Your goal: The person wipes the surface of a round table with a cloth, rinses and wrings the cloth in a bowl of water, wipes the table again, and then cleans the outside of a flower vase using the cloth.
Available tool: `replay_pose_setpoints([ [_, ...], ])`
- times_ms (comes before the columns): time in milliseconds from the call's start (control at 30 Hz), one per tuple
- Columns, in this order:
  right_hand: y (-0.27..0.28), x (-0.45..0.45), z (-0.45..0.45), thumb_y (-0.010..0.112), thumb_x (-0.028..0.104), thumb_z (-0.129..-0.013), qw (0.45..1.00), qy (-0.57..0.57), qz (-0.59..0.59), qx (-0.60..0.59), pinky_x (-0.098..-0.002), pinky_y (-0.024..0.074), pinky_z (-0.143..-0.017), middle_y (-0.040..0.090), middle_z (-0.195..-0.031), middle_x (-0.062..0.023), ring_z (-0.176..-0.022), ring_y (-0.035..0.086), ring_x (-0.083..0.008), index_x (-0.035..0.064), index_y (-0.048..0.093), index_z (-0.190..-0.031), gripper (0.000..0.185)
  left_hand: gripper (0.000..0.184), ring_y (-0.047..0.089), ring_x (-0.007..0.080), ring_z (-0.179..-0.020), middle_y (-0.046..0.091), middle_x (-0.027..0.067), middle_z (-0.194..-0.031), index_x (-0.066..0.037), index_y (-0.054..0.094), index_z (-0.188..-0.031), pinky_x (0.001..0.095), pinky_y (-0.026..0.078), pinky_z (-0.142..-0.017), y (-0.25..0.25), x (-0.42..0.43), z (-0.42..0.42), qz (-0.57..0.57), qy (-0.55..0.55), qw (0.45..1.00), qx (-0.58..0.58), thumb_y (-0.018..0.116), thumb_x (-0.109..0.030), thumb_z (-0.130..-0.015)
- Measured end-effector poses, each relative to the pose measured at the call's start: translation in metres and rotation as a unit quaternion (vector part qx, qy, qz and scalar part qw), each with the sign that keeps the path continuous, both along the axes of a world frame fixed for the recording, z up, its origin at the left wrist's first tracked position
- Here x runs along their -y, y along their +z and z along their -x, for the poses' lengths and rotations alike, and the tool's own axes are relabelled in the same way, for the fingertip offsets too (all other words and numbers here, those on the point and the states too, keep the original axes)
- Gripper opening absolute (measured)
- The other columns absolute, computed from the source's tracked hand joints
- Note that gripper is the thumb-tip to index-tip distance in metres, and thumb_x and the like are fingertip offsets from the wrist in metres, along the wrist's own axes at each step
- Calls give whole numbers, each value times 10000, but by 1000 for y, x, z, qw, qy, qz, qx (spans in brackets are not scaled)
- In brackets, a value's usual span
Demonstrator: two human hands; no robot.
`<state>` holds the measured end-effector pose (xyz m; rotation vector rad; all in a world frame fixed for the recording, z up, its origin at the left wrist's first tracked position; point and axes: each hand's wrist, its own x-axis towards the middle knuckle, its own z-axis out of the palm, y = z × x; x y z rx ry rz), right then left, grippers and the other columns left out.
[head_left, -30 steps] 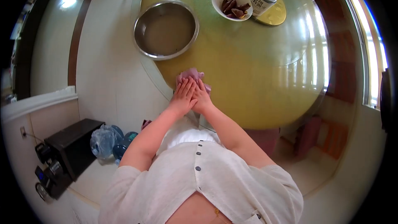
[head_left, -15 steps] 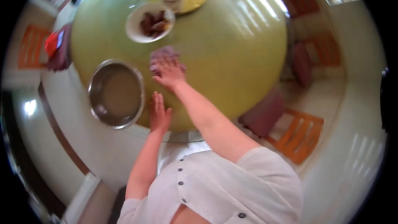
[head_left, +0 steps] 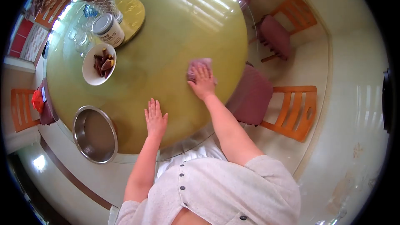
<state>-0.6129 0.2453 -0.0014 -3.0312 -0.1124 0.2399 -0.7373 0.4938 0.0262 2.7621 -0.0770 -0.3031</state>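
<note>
A crumpled pinkish-purple cloth [head_left: 201, 64] lies on the right part of the round, shiny yellow-green table [head_left: 166, 46]. My right hand [head_left: 203, 84] rests flat on top of it, fingers stretched forward and pressing it to the surface. Farther left, near the front edge, my left hand [head_left: 156, 120] is flat with its palm down, fingers extended and holding nothing. Beside it on the left stands a steel basin [head_left: 109, 150] with cloudy liquid inside.
A white bowl [head_left: 88, 71] holds several reddish-brown pieces of food. Behind it are a grey-lidded jar [head_left: 112, 35], a yellow round mat [head_left: 135, 16], clear glassware [head_left: 83, 41] and a vase [head_left: 109, 6] of dried stems. Chairs [head_left: 252, 93] with purple seats surround the table.
My right hand has slid the cloth to the right across the table. The view has turned right, so the bowl and basin appear farther left. My left hand remains flat.
</note>
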Motion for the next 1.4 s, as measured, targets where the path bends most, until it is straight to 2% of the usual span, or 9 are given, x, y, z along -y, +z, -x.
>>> replay_pose_setpoints([
  [200, 1, 126, 19, 506, 519, -908, 992, -115, 17, 52, -479, 77, -1189, 215, -1586, -75, -1472, 146, -259, 163, 263, -1516, 746, 789, 110, 282, -1480, 125, 148, -1596, -6, 181, -1507, 518, 107, -1181, -3, 40, -18, -54, -15, 997, -44, 547, -394, -926],
  [333, 0, 120, 72, 535, 498, -894, 980, -177, -1, 89, -523, 111, -1171, 249, -1554, -177, -1456, 158, -350, 54, 284, -1493, 787, 841, 59, 288, -1487, 78, 154, -1602, 1, 126, -1516, 518, 75, -1184, -8, 51, -20, -65, -11, 996, -61, 531, -441, -926],
  [467, 5, 66, 132, 563, 553, -856, 997, -59, 2, -49, -535, 79, -1170, 167, -1581, -174, -1467, 92, -368, 56, 241, -1509, 881, 919, 2, 306, -1488, 15, 173, -1603, 8, 68, -1519, 534, 38, -1179, -12, 56, -20, -90, -9, 992, -88, 537, -490, -905],
  [533, 21, 38, 138, 556, 565, -857, 997, 37, -40, -59, -527, 64, -1175, 152, -1589, -153, -1475, 72, -346, 96, 237, -1518, 871, 942, -13, 311, -1488, -1, 179, -1603, 9, 51, -1520, 539, 27, -1178, -16, 56, -18, -93, -4, 991, -94, 541, -500, -897],
  [667, 15, 16, 97, 549, 569, -859, 987, 134, -89, -15, -534, 76, -1174, 197, -1582, -120, -1474, 108, -313, 122, 288, -1501, 824, 942, -11, 323, -1486, 4, 185, -1601, 21, 59, -1515, 539, 24, -1177, -14, 57, -19, -84, 0, 993, -85, 561, -473, -889],
  [767, 12, 13, 34, 473, 591, -898, 976, 188, -101, -37, -511, 41, -1183, 157, -1605, -62, -1487, 84, -260, 191, 253, -1524, 774, 942, -7, 320, -1487, 6, 185, -1601, 17, 59, -1517, 539, 21, -1178, -11, 59, -21, -97, 1, 991, -97, 549, -486, -889],
  [1033, 3, 71, -66, 463, 563, -915, 994, 104, -36, 5, -479, 61, -1189, 182, -1603, -10, -1485, 105, -215, 219, 282, -1512, 713, 913, 6, 325, -1485, 19, 189, -1599, 13, 64, -1517, 532, 16, -1181, 0, 64, -24, -105, 15, 988, -114, 531, -477, -904],
  [1267, 6, 143, -49, 502, 531, -907, 999, 8, -41, 27, -482, 70, -1189, 191, -1598, -33, -1482, 116, -224, 209, 298, -1504, 709, 893, 31, 313, -1485, 50, 164, -1603, -9, 91, -1520, 508, 24, -1188, 0, 64, -22, -102, 22, 990, -99, 525, -489, -905],
  [1400, 5, 146, -11, 511, 541, -894, 999, -42, -20, 26, -495, 76, -1185, 178, -1595, -87, -1480, 106, -280, 127, 266, -1509, 781, 888, 33, 305, -1486, 47, 155, -1605, -11, 88, -1522, 496, 24, -1191, 1, 64, -23, -100, 25, 990, -98, 516, -494, -911],
])
